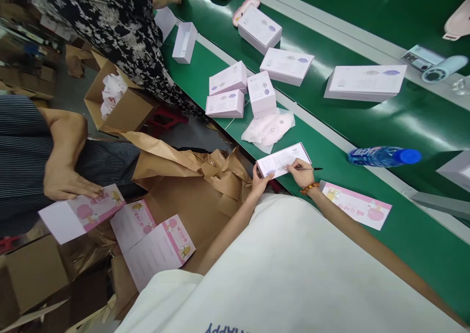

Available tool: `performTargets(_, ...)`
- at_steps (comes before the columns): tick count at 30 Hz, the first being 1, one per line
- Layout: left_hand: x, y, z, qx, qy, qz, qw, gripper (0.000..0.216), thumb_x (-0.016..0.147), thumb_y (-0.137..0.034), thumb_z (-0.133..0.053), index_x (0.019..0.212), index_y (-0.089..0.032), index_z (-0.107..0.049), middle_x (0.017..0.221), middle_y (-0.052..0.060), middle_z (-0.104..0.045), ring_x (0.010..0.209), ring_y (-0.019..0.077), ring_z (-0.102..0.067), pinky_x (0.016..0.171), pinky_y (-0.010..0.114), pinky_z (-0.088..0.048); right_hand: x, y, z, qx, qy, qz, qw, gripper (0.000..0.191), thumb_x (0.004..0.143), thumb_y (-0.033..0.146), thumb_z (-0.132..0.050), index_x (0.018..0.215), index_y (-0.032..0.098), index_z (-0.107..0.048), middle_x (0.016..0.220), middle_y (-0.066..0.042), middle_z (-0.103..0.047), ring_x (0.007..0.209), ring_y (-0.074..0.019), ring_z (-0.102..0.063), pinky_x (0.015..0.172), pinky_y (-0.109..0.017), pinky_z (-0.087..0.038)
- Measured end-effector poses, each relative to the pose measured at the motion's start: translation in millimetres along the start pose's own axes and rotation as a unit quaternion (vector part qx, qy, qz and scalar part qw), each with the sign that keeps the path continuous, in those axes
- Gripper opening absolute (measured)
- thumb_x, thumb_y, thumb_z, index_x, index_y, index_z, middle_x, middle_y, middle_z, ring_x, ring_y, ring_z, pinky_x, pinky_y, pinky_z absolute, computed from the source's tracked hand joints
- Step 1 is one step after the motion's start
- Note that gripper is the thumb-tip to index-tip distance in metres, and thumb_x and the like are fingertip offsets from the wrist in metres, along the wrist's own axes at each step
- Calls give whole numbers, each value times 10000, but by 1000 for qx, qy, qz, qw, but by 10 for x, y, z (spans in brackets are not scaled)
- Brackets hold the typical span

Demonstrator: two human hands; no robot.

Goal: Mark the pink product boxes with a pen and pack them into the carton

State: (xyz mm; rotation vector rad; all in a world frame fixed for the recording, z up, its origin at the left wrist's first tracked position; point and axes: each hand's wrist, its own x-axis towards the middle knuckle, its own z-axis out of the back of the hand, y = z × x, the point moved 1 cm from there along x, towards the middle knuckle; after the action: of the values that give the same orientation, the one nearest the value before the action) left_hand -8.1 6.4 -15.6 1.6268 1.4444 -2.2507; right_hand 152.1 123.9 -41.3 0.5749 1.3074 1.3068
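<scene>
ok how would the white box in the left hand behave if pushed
The white box is probably stiff, given its crisp edges. Its flat faces likely keep it from rolling. The smooth-looking surface might slip in the left hand.

Light: bright, seemingly overhead | glare: whitish patches on green table (323,120) | shadow: dim among lower-left cardboard boxes (36,274) | detail: print on held box (284,160) soft | edges: wide-angle stretch | top-left corner: pixelated

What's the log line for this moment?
left hand: grips white box | right hand: holds dark pen over box | nearby: wrapped pink item, blue-capped bottle
</scene>
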Motion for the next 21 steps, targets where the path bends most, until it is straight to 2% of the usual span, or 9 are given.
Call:
performTargets(2, 28, -7, -22, -7, 4, 11, 1000, 1194, 672, -282, -1066, 1687, -285, -437, 1583, 151, -687, 1524, 315, -603, 1312, 442, -412, 13, 51, 119, 11, -39, -16, 999, 520, 1053, 686, -650, 893, 192, -679, 697, 38, -642, 591, -124, -608, 619, -286, -554)
performTargets(6, -24, -108, 16, -18, 8, 25, 1000, 1202, 610, -253, -1076, 1653, -255, -476, 1496, 174, -737, 1459, 341, -652, 1291, 481, -444, -70, 197, 560, 3, -110, -52, 993, 881, 990, 944, -259, 970, 205, -737, 615, -36, -668, 489, -186, -568, 538, -353, -497)
performTargets(9, -164, -272, 187, -32, 8, -2, 999, 1213, 536, -251, -1082, 1608, -251, -513, 1437, 174, -763, 1408, 369, -682, 1268, 518, -472, -271, 279, 942, -43, -139, -73, 987, 894, 853, 1024, -339, 847, 230, -750, 675, -118, -733, 568, -268, -650, 603, -430, -550)
performTargets(12, -189, -533, 393, -115, 24, -53, 992, 1064, 558, -319, -1042, 1517, -299, -582, 1408, 122, -777, 1370, 364, -705, 1199, 519, -543, -502, 229, 1184, -103, -150, -93, 979, 664, 687, 940, -628, 718, 287, -745, 801, -156, -793, 749, -406, -757, 714, -544, -604)
performTargets(14, -70, -816, 478, -179, 13, -94, 979, 931, 606, -382, -994, 1453, -303, -615, 1424, 107, -766, 1357, 368, -711, 1150, 529, -583, -620, 145, 1218, -122, -132, -94, 979, 476, 595, 810, -730, 683, 343, -737, 828, -140, -806, 780, -462, -775, 743, -614, -616)
performTargets(16, 145, -1195, 509, -223, -20, -116, 968, 821, 668, -438, -942, 1413, -293, -629, 1446, 113, -751, 1331, 364, -727, 1122, 526, -605, -700, 63, 1172, -131, -120, -87, 980, 326, 583, 727, -721, 674, 414, -722, 873, -117, -816, 865, -507, -789, 802, -675, -625)
performTargets(18, 415, -1634, 511, -246, -53, -122, 960, 758, 737, -479, -903, 1413, -292, -615, 1477, 125, -730, 1298, 346, -748, 1106, 506, -619, -748, -3, 1095, -134, -131, -77, 979, 254, 588, 716, -672, 671, 476, -677, 870, -95, -805, 942, -528, -789, 869, -709, -627)
performTargets(21, 842, -2300, 535, -257, -94, -125, 954, 719, 832, -539, -860, 1444, -293, -576, 1510, 143, -699, 1256, 325, -767, 1061, 471, -648, -755, -107, 1003, -136, -146, -65, 978, 226, 580, 721, -630, 686, 521, -618, 815, -86, -768, 910, -531, -786, 863, -706, -634)
